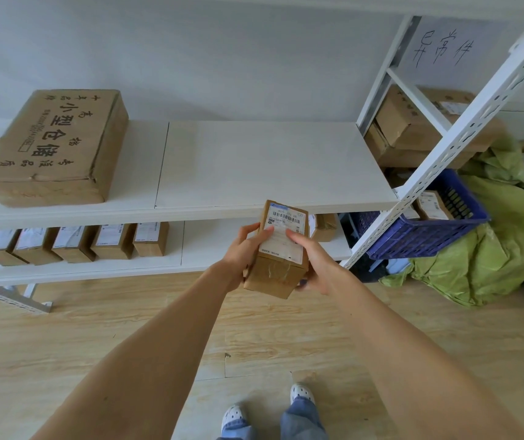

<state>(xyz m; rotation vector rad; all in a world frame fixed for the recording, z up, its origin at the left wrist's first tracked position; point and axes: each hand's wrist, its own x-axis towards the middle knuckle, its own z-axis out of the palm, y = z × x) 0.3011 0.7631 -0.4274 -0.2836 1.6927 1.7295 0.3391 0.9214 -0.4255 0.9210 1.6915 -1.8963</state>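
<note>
The small cardboard parcel [278, 271] is held in the air before the near edge of the white shelf [254, 160], its long sides clasped by the left hand [241, 253] and right hand [314, 263], thumbs on the label [282, 246]. It is judged light, stiff and slippery where taped; the sides are best gripped.

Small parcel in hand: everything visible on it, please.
The small parcel is a brown cardboard box closed with clear tape. A white shipping label with barcodes covers its upper face. It is held tilted in mid-air in front of the shelf, left hand gripping its left side, right hand its right, thumbs on the label.
</note>
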